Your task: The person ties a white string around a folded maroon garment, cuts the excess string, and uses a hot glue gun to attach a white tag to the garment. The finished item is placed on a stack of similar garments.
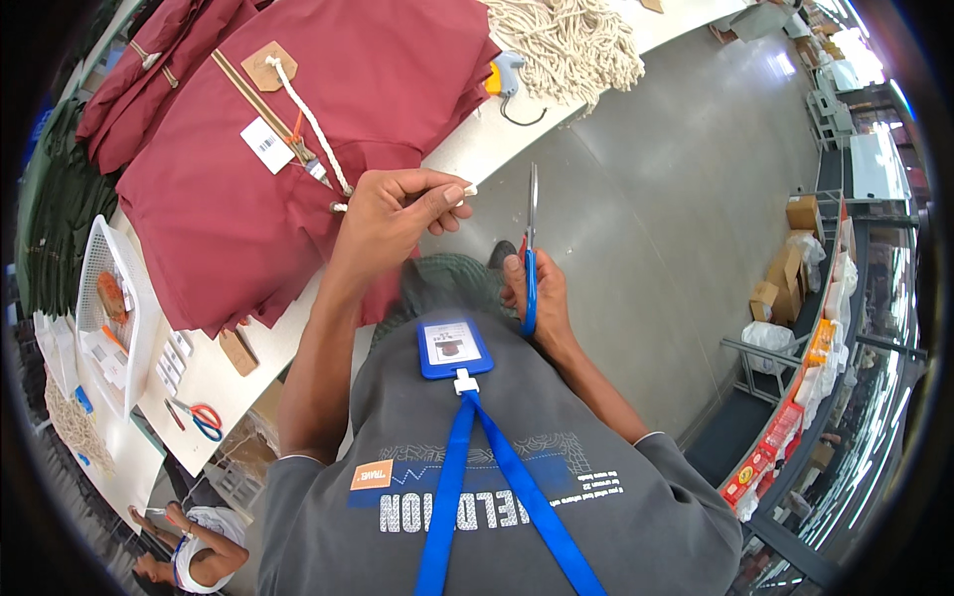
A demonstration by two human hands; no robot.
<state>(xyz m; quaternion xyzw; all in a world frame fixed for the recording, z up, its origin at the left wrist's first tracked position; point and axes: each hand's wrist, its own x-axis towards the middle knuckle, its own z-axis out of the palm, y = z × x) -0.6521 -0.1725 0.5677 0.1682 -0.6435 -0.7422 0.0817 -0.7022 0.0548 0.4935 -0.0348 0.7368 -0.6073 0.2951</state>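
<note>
My left hand (406, 212) pinches the short end of a white cord (468, 191) between thumb and fingers, over the table's near edge. A stack of red fabric pieces (246, 223) lies beside it. The top piece carries a thick white rope (307, 115) run through metal eyelets, a leather patch (268, 65), a zipper with an orange tie, and a white tag (267, 145) bearing a barcode. Upright in my right hand (540, 294) is a pair of scissors (531, 246) with blue and red handles; its blades look closed and touch nothing.
A bundle of white cords (570, 48) and a grey-yellow tool (507, 73) lie on the table. A white plastic basket (141, 328), a second pair of scissors (205, 421) and dark green fabric (56, 216) are at the left. Another person (201, 540) works at lower left. Cardboard boxes (786, 276) stand at right.
</note>
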